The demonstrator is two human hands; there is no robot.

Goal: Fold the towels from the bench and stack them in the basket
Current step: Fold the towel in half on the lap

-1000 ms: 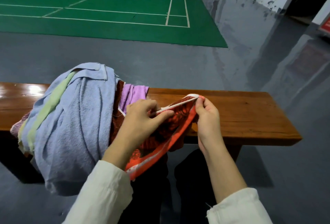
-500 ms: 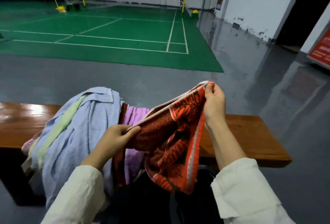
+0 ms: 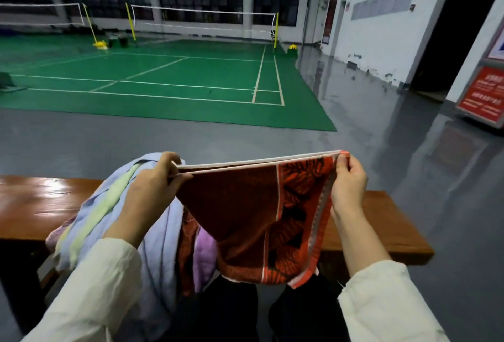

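Between hands, taut towel edge

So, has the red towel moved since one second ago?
Yes. Against the bench, the red towel has gone up and spread wide: its top edge now stands above the bench's far edge, stretched between the left hand and right hand.

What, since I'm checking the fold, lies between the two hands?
The red towel, its doubled white edge stretched from left hand to right hand; head view.
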